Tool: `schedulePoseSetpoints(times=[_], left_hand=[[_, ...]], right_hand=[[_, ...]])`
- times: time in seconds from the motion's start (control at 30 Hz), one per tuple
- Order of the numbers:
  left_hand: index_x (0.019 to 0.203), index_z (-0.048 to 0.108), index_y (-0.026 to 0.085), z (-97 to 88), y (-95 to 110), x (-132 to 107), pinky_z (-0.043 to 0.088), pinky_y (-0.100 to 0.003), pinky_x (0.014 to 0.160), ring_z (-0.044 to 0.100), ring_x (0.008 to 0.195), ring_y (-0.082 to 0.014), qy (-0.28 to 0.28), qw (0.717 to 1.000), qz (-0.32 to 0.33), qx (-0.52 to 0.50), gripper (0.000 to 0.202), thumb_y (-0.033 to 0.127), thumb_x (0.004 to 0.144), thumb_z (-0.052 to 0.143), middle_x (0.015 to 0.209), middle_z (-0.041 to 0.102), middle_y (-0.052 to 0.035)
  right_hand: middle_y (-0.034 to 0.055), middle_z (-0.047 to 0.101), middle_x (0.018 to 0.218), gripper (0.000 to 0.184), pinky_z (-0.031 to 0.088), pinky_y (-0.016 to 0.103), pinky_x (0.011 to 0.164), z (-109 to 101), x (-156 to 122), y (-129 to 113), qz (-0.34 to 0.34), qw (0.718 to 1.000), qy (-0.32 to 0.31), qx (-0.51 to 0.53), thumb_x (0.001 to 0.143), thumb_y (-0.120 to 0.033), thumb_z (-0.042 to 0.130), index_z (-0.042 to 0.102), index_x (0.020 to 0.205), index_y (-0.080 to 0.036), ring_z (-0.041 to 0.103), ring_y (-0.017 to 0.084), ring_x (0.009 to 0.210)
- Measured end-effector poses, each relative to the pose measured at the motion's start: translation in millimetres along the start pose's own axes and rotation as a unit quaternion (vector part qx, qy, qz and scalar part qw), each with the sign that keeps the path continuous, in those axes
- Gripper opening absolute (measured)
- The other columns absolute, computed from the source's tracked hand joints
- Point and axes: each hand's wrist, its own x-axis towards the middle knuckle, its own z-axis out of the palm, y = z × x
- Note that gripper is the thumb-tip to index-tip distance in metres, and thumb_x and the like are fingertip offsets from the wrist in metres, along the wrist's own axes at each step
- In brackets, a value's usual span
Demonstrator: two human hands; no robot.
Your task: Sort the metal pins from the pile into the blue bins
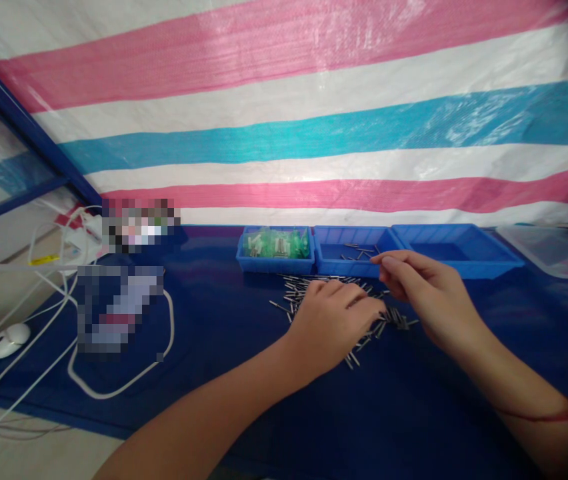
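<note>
A loose pile of thin metal pins (294, 288) lies on the dark blue tabletop. My left hand (331, 317) rests over that pile with its fingers curled down. Its thumb and forefinger come together at the pile's right side, and whatever they hold is hidden. Above the front right corner of the middle blue bin (329, 268), my right hand (429, 290) is closed in a pinch. What sits between those fingertips is too small to make out. Several metal pins (361, 255) lie scattered inside this bin.
Left of the middle bin, a blue bin (277, 267) holds green-and-clear bags. Another blue bin (484, 268) stands right, beside a clear plastic lid or tray (554, 250). White cables (114, 393) and a white mouse-like device (9, 340) lie left. A striped plastic sheet (314, 147) hangs behind.
</note>
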Motion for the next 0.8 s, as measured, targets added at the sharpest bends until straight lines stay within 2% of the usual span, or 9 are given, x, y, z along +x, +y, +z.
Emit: schedulePoseSetpoints(times=[0.07, 0.17, 0.27, 0.5, 0.67, 0.8], left_hand=[[0.098, 0.063, 0.020, -8.2, -6, 3, 0.041, -0.029, 0.080, 0.058, 0.087, -0.0145, 0.044, 0.992, -0.064, -0.099, 0.015, 0.026, 0.094, 0.049, 0.096, 0.067, -0.0020], [0.095, 0.063, 0.019, -15.2, -14, 5, 0.045, -0.024, 0.076, 0.060, 0.080, -0.0121, 0.108, 0.957, -0.143, -0.228, 0.011, 0.022, 0.090, 0.053, 0.092, 0.068, -0.0011], [0.092, 0.064, 0.018, -14.1, -16, 3, 0.047, -0.023, 0.073, 0.060, 0.077, -0.0118, 0.123, 0.927, -0.191, -0.299, 0.010, 0.020, 0.087, 0.055, 0.090, 0.068, -0.0009], [0.090, 0.066, 0.016, -3.2, -10, -4, 0.047, -0.022, 0.069, 0.061, 0.071, -0.0116, 0.097, 0.882, -0.236, -0.397, 0.012, 0.023, 0.083, 0.060, 0.086, 0.069, -0.0023], [0.086, 0.062, 0.017, -3.0, -8, -6, 0.045, -0.021, 0.066, 0.058, 0.068, -0.0100, 0.106, 0.877, -0.237, -0.405, 0.007, 0.023, 0.083, 0.060, 0.081, 0.065, 0.0001], [0.083, 0.058, 0.017, -4.1, -9, -7, 0.042, -0.021, 0.062, 0.055, 0.065, -0.0096, 0.101, 0.889, -0.254, -0.367, 0.010, 0.026, 0.082, 0.062, 0.074, 0.061, 0.0026]], right_hand=[[0.0007, 0.058, 0.069, 0.023, 0.035, 0.024, 0.044, 0, 0, -2, -0.012, 0.999, -0.030, -0.022, 0.082, -0.041, 0.058, 0.068, 0.086, -0.021, 0.047, 0.011, 0.053], [0.0011, 0.061, 0.072, 0.025, 0.037, 0.024, 0.045, 4, -3, -6, -0.018, 0.990, -0.126, -0.058, 0.083, -0.041, 0.057, 0.069, 0.092, -0.022, 0.050, 0.012, 0.056], [0.0007, 0.062, 0.070, 0.027, 0.037, 0.024, 0.046, 11, -10, -11, -0.018, 0.981, -0.187, -0.047, 0.083, -0.042, 0.057, 0.069, 0.094, -0.021, 0.051, 0.012, 0.055], [0.0011, 0.062, 0.071, 0.028, 0.036, 0.023, 0.046, 12, -16, -11, 0.008, 0.990, -0.144, -0.013, 0.081, -0.045, 0.062, 0.068, 0.088, -0.018, 0.049, 0.010, 0.055], [0.0003, 0.062, 0.071, 0.023, 0.041, 0.024, 0.052, 15, -16, -14, -0.011, 0.990, -0.144, 0.001, 0.078, -0.042, 0.066, 0.067, 0.082, -0.020, 0.052, 0.011, 0.058], [0.0012, 0.064, 0.074, 0.019, 0.046, 0.027, 0.061, 19, -20, -13, -0.041, 0.989, -0.145, -0.009, 0.078, -0.039, 0.067, 0.068, 0.082, -0.021, 0.057, 0.015, 0.068]])
